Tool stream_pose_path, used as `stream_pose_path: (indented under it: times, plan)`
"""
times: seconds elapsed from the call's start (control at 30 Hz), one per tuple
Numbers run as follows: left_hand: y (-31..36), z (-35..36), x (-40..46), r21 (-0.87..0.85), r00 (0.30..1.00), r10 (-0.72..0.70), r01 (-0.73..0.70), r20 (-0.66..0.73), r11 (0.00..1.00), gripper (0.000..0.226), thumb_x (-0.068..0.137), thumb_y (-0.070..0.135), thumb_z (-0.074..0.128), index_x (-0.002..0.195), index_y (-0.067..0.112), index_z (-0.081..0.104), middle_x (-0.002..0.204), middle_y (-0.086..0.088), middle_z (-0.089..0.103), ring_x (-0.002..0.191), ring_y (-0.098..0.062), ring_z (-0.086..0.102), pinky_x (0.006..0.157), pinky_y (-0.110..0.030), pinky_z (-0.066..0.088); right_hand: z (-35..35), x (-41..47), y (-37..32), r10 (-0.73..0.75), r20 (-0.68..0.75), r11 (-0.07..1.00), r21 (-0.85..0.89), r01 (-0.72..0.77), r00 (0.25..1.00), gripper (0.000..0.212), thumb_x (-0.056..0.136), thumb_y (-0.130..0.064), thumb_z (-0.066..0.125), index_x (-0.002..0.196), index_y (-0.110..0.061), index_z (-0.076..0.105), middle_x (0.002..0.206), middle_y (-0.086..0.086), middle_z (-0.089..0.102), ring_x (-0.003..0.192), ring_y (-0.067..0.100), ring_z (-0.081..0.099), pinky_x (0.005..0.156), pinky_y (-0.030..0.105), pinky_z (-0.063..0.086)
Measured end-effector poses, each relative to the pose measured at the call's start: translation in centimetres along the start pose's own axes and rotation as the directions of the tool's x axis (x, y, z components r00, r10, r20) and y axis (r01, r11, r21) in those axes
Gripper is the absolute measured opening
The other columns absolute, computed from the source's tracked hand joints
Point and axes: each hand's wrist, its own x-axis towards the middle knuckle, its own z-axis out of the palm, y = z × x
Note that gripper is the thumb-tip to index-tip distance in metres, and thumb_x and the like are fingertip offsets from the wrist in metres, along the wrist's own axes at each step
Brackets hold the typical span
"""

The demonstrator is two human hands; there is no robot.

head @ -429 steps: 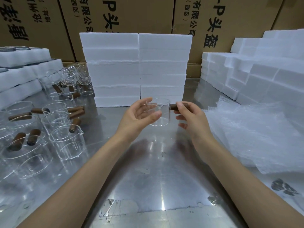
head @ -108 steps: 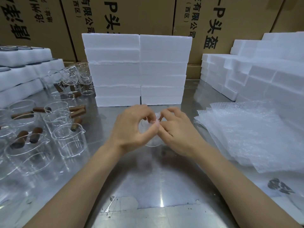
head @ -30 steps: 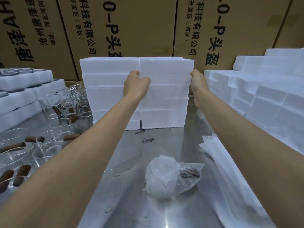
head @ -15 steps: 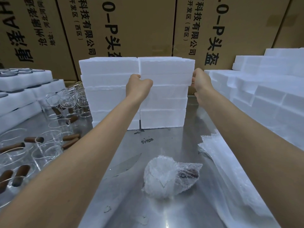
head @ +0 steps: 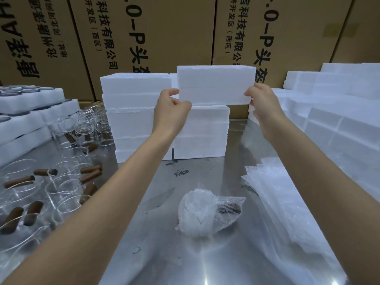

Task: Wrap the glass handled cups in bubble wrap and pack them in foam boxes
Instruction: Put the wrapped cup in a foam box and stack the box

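Note:
A white foam box [head: 216, 85] hangs in the air above the right-hand stack of foam boxes [head: 201, 136]. My left hand [head: 170, 112] grips its left end and my right hand [head: 261, 103] grips its right end. A glass cup wrapped in bubble wrap [head: 207, 214] lies on its side on the steel table [head: 156, 243] in front of me, its brown handle showing through the wrap. Neither hand touches it.
Several bare glass cups with brown handles [head: 51, 188] crowd the table's left side. A second foam stack [head: 133, 112] stands left of the first. Bubble wrap sheets [head: 287, 212] lie at right, more foam boxes [head: 333, 124] behind them. Foam trays [head: 26, 112] sit far left, cardboard cartons [head: 164, 33] behind.
Both hands have lifted the top foam box off the right-hand stack and brought it up and toward me. The wrapped cup has stayed where it lay on the table.

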Motion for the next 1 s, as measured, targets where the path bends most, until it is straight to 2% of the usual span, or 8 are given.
stream_pose_path:
  times: [0.13,0.23,0.33,0.63,0.73,0.87,0.93,1.0]
  plan:
    - [-0.3,-1.4,-3.8,0.004,0.999,0.054,-0.054,0.005,0.999,0.043,0.089,0.011,0.054,0.130,0.020,0.046,0.080,0.010,0.048,0.074,-0.005,0.050,0.070,-0.025,0.045,-1.2,-3.8,0.6,-0.014,0.022,0.999,-0.031,0.014,1.000,0.040,0.090,-0.022,0.047,0.131,-0.022,0.044,0.116,-0.010,0.050,0.108,0.011,0.045,0.088,0.030,0.033]
    - [-1.9,-2.5,-7.0,0.041,0.996,0.087,-0.088,0.020,0.995,0.038,0.087,0.011,0.056,0.120,0.027,0.046,0.082,0.012,0.050,0.063,0.003,0.048,0.058,-0.011,0.039,-1.9,-6.7,2.1,0.021,0.060,0.999,-0.043,-0.019,0.998,0.033,0.089,-0.020,0.051,0.121,-0.026,0.046,0.107,-0.016,0.053,0.106,0.008,0.049,0.086,0.027,0.035]
    - [-4.1,-3.3,-9.4,0.043,0.996,0.086,-0.087,0.025,0.995,0.035,0.084,0.007,0.057,0.112,0.025,0.047,0.080,0.011,0.051,0.054,0.004,0.046,0.052,-0.007,0.037,-2.1,-9.1,4.4,0.069,0.106,0.997,-0.029,-0.067,0.992,0.032,0.089,-0.016,0.053,0.117,-0.028,0.045,0.103,-0.018,0.054,0.098,0.000,0.052,0.074,0.021,0.038]
    - [-10.4,-3.5,-10.0,0.158,0.994,-0.105,0.108,-0.029,0.981,0.026,0.082,0.008,0.059,0.101,0.017,0.044,0.075,0.014,0.052,0.060,0.008,0.049,0.054,-0.011,0.036,0.9,-11.1,9.5,0.197,0.178,0.977,-0.123,-0.177,0.964,0.032,0.087,-0.009,0.052,0.116,-0.020,0.044,0.098,-0.015,0.053,0.084,-0.005,0.050,0.062,0.015,0.036]
    - [-11.7,-3.4,-9.9,0.207,0.985,-0.170,0.169,-0.012,0.964,0.025,0.083,0.009,0.058,0.102,0.015,0.043,0.070,0.010,0.053,0.064,-0.003,0.051,0.051,-0.016,0.038,1.6,-11.0,10.6,0.253,0.173,0.963,-0.136,-0.231,0.952,0.034,0.086,-0.011,0.052,0.119,-0.018,0.044,0.102,-0.009,0.053,0.089,0.006,0.054,0.066,0.020,0.038]
    - [-12.7,-3.7,-10.0,0.306,0.974,-0.226,0.214,0.003,0.928,0.023,0.083,0.012,0.060,0.099,0.015,0.044,0.075,0.008,0.055,0.077,-0.020,0.055,0.067,-0.029,0.038,1.8,-10.5,10.8,0.328,0.209,0.933,-0.225,-0.281,0.921,0.027,0.080,-0.026,0.054,0.102,-0.010,0.051,0.090,0.006,0.053,0.074,0.021,0.051,0.066,0.028,0.039]
    - [-12.7,-3.9,-10.0,0.348,0.972,-0.235,0.230,-0.027,0.909,0.024,0.082,0.013,0.061,0.099,0.016,0.044,0.079,0.008,0.055,0.085,-0.023,0.056,0.070,-0.030,0.037,1.7,-10.1,10.3,0.337,0.248,0.936,-0.194,-0.294,0.908,0.038,0.082,-0.037,0.056,0.109,-0.011,0.056,0.108,0.013,0.061,0.090,0.029,0.061,0.086,0.036,0.047]
    - [-12.4,-4.2,-10.0,0.365,0.979,-0.178,0.202,-0.100,0.909,0.030,0.080,0.013,0.063,0.102,0.015,0.043,0.092,0.004,0.055,0.096,-0.025,0.053,0.076,-0.031,0.037,1.5,-9.7,9.8,0.348,0.259,0.936,-0.155,-0.317,0.901,0.058,0.084,-0.052,0.054,0.130,-0.018,0.051,0.127,0.010,0.056,0.112,0.027,0.057,0.103,0.043,0.040]
